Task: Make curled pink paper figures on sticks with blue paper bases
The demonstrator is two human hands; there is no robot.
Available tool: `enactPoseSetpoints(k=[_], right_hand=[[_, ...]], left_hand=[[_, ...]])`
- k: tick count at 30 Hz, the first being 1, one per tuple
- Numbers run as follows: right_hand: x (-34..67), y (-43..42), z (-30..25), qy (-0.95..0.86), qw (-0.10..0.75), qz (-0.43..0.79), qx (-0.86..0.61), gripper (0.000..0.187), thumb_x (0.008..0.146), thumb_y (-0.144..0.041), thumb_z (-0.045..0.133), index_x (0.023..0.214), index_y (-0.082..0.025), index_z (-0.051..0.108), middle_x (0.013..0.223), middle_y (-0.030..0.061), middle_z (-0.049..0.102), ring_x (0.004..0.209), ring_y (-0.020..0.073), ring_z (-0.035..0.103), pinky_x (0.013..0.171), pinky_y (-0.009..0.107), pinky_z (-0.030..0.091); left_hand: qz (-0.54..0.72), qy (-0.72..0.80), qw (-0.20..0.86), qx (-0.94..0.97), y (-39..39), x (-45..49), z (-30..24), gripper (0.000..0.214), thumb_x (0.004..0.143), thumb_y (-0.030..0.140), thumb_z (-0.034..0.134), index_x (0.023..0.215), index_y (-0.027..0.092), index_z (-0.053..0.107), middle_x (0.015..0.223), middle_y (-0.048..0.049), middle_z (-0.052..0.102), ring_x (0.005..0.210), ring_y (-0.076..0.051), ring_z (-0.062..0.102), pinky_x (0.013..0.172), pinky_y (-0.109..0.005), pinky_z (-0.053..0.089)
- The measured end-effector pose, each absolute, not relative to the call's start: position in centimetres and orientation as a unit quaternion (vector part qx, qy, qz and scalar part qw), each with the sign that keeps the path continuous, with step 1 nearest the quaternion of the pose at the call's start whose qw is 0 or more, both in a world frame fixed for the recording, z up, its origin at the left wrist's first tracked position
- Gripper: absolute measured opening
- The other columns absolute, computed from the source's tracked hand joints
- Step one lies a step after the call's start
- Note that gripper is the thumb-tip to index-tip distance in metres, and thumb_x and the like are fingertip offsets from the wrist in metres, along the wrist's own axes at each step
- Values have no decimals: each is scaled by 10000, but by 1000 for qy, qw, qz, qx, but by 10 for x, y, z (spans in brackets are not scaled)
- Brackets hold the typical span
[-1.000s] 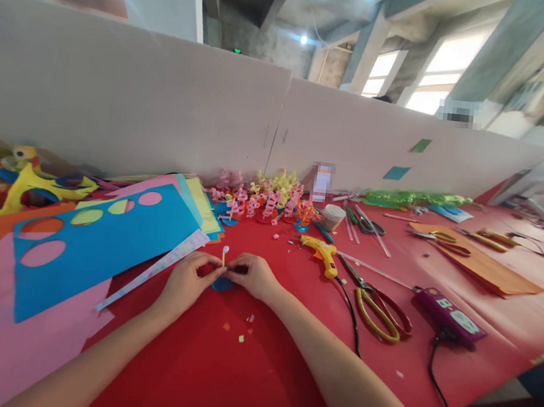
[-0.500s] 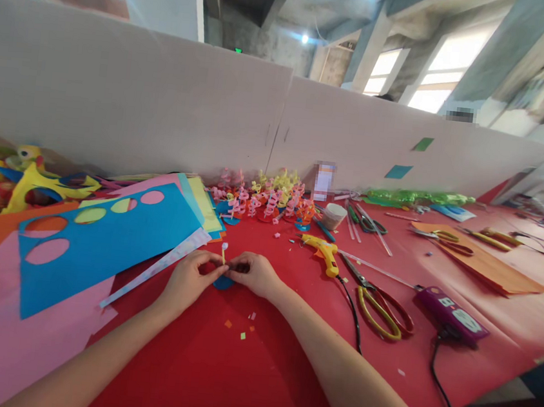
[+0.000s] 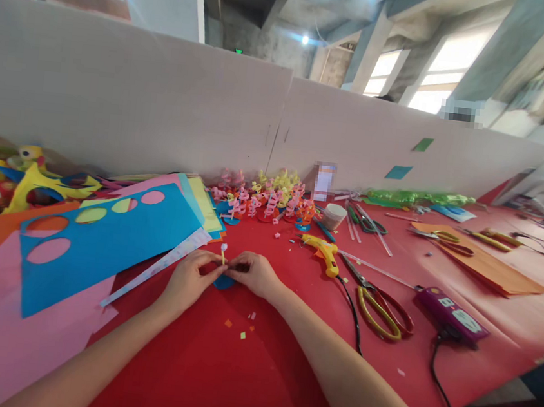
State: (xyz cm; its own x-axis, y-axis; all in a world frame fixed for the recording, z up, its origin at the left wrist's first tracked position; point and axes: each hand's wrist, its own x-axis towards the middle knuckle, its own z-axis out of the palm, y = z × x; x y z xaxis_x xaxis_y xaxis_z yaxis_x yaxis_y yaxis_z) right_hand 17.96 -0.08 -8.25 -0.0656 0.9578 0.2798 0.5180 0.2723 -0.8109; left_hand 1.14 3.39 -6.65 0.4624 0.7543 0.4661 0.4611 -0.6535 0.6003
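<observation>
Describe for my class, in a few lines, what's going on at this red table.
A person is doing craft work: the left hand seems to pinch a thin yellow stem, with the right hand meeting it there. The stem stands above a blue disc; fingers hide where they meet. Curly paper pieces stand behind. The glue gun and scissors lie unheld.

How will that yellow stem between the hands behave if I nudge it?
The yellow stem may tip if pushed high: it looks slender, with a pale piece at its top. It is probably light, being so thin. Fingertips of the left hand and right hand meet near its lower end, likely limiting sliding.
</observation>
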Motion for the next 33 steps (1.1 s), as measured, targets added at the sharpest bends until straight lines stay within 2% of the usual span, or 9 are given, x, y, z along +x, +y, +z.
enactPoseSetpoints(k=[6, 10, 15, 19, 23, 29, 33], right_hand=[[185, 5, -81, -646, 473, 235, -551, 73, 731, -196, 671, 781, -178, 720, 746, 29, 677, 686, 136, 613, 642, 219, 464], [198, 12, -79, -598, 480, 178, -616, 85, 736, -205, 661, 791, -191, 724, 783, 34, 682, 706, 144, 606, 666, 232, 467], [208, 17, -85, -594, 453, 173, -642, 67, 711, -190, 674, 750, -189, 729, 707, 31, 672, 632, 147, 574, 619, 240, 447], [208, 16, -88, -600, 438, 176, -646, 76, 718, -200, 668, 759, -181, 729, 708, 35, 677, 628, 148, 579, 603, 232, 437], [207, 15, -88, -604, 433, 176, -646, 82, 730, -194, 656, 768, -175, 726, 721, 40, 687, 632, 147, 586, 602, 226, 435], [206, 17, -89, -611, 429, 168, -644, 78, 724, -167, 656, 760, -183, 723, 720, 37, 688, 622, 142, 590, 585, 217, 438], [206, 17, -90, -611, 425, 164, -647, 77, 720, -171, 662, 767, -181, 723, 727, 41, 686, 640, 149, 588, 602, 226, 440]], left_hand=[[384, 381, 175, 822, 34, 11, -65, 221, 771, 331, 587, 954, 214, 627, 861, -35, 697, 865, -216, 625, 819, -382, 487], [365, 387, 136, 836, 32, 11, -64, 168, 776, 274, 576, 913, 205, 644, 898, -58, 693, 891, -232, 611, 835, -408, 478], [326, 351, 109, 871, 27, 13, -64, 194, 806, 251, 534, 945, 232, 668, 983, -52, 675, 962, -230, 587, 885, -426, 457], [263, 316, 112, 905, 24, 15, -66, 295, 856, 312, 480, 1101, 240, 627, 1131, -55, 647, 1094, -248, 526, 969, -469, 390], [188, 311, 114, 924, 21, 15, -67, 413, 870, 407, 438, 1255, 281, 518, 1311, -44, 538, 1234, -295, 409, 1018, -547, 307], [168, 304, 101, 932, 21, 14, -69, 381, 884, 427, 405, 1234, 344, 533, 1326, -12, 524, 1256, -315, 375, 995, -571, 323], [166, 301, 99, 934, 22, 13, -70, 388, 885, 430, 402, 1242, 342, 525, 1333, -14, 517, 1263, -318, 363, 992, -572, 324]])
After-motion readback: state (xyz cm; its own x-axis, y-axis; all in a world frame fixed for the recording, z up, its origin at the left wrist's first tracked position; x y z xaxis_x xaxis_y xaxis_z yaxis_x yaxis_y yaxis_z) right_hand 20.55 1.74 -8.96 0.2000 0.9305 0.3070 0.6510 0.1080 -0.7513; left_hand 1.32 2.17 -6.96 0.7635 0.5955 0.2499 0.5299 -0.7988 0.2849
